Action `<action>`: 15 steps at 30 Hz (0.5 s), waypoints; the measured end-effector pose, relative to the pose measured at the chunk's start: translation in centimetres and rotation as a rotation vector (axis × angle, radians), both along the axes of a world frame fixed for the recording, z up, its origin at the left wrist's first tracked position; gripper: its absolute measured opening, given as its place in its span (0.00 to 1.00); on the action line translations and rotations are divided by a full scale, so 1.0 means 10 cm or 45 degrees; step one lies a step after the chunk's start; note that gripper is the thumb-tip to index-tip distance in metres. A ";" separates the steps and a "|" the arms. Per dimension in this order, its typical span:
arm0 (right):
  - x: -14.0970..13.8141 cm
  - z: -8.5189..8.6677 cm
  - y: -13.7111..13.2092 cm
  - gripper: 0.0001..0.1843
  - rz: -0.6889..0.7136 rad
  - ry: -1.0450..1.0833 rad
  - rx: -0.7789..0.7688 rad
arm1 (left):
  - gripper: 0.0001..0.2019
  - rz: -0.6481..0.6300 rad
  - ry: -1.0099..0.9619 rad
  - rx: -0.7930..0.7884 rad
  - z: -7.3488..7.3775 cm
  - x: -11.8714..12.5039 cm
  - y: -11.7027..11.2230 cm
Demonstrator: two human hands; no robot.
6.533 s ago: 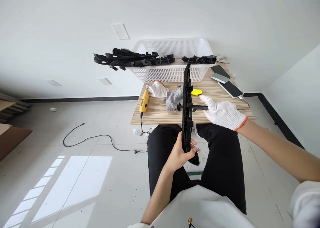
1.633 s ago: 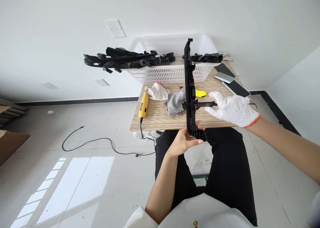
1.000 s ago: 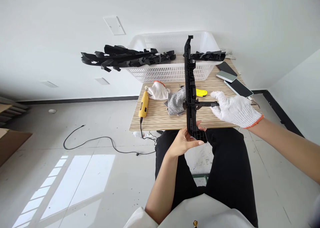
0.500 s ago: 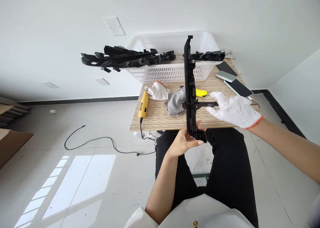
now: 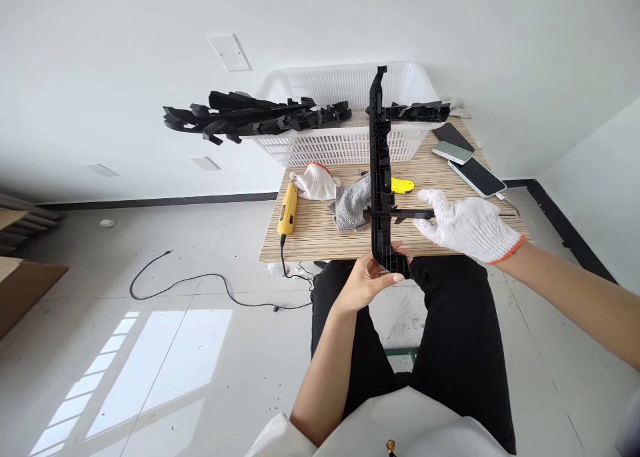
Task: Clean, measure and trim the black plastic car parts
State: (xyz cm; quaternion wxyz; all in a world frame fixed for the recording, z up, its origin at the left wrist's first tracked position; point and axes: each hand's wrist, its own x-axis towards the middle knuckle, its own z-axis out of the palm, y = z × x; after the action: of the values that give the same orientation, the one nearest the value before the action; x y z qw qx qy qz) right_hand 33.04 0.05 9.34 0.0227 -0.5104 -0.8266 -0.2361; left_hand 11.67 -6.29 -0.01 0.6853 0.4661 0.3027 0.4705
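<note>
My bare left hand (image 5: 367,281) grips the lower end of a long black plastic bracket (image 5: 380,157), which stands nearly upright over the table. A dark crosspiece (image 5: 413,213) sticks out to the right from the bracket's lower part; whether it is moulded on or separate, I cannot tell. My right hand (image 5: 467,225), in a white knitted glove with an orange cuff, has thumb and fingers around the crosspiece's outer end. Behind the bracket lie a grey cloth-like bundle (image 5: 351,207) and a yellow-handled tool (image 5: 401,186), both partly hidden.
A white plastic basket (image 5: 325,147) stands at the table's back, with black plastic parts (image 5: 260,115) across its rim. A corded yellow tool (image 5: 287,210) and a white glove (image 5: 317,181) lie left. Phone-like devices (image 5: 477,175) lie right. A black cable (image 5: 200,278) trails over the floor.
The bracket's lower end has risen slightly and shifted a little left, along with my left hand. My right hand has moved slightly left, still at the crosspiece.
</note>
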 end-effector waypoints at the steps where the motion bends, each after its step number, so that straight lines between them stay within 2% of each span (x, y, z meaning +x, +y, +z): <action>1: 0.00 0.00 0.00 0.31 0.000 -0.004 -0.009 | 0.30 0.006 -0.002 0.006 0.00 0.00 0.00; 5: 0.00 -0.01 0.00 0.30 -0.016 -0.042 0.029 | 0.29 0.029 0.000 0.016 -0.02 0.01 0.01; 15: 0.04 -0.03 -0.01 0.26 0.166 -0.062 0.301 | 0.31 0.054 0.034 0.029 -0.02 0.01 0.01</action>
State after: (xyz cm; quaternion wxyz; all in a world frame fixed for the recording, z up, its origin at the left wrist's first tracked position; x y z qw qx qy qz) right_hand 33.44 -0.09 8.99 0.0780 -0.4434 -0.8248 -0.3423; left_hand 11.75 -6.23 -0.21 0.6658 0.4736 0.3162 0.4821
